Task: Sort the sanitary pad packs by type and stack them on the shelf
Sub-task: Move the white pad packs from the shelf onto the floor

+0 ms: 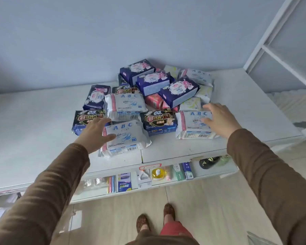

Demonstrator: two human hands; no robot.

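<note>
Two bare hands out over a mixed heap of soft plastic pad packs on the white shelf top (166, 152), brown sleeves stretched forward. Left hand (94, 134) spread wide, empty, fingertips at the left edge of the nearest white-and-blue plastic ABC pack (125, 137) near the front lip. Right hand (219, 119) likewise open, holding nothing, hovering at the right side of a second white ABC pack (194, 125). Between them a dark blue pack with gold "420" lettering (159, 123); behind, a third white ABC pack (125, 106), navy packs with pink print (178, 91), a red pack (154, 101). Probably best to start with the two front ABC packs: close fingers over the top and far edge, thumb beneath, lift straight up rather than drag, so the slippery wrappers do not slide off the lip or topple the pile behind. Then stack both label-up on bare shelf beside the heap.
</note>
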